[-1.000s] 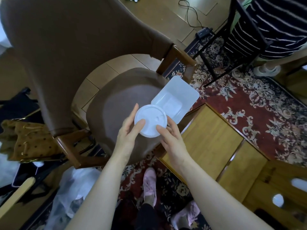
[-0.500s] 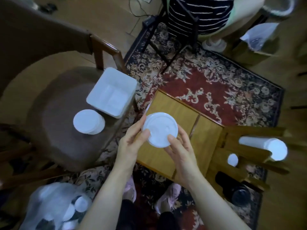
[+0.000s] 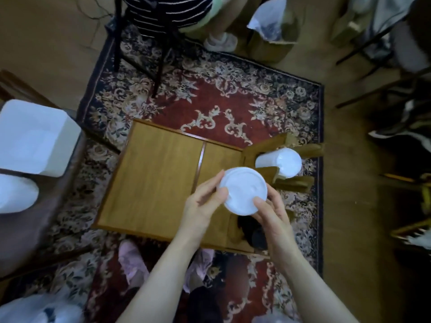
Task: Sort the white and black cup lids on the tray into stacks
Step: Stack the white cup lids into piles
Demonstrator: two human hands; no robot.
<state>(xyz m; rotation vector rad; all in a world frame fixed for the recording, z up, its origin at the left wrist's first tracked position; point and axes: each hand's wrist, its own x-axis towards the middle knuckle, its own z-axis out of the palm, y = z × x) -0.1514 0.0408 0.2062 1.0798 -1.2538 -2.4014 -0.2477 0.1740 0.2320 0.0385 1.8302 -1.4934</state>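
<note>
I see bare top of low wooden table (image 3: 154,178) open left of both hands: free room there. Right table edge crowded: tall stack of white round lids (image 3: 283,163) wedged among wooden slats (image 3: 292,184), just beside held white round lid (image 3: 243,191). Dark stack (image 3: 253,231) sits under right hand (image 3: 271,215). Left hand (image 3: 200,203) blocks approach from left. White rectangular tray (image 3: 35,138) well apart, far left.

smooth plastic lid (image 3: 243,191); wooden tray (image 3: 158,180)

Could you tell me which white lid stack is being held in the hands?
The white lid stack above the wooden tray; the other stack lies on its side right of it.
</note>
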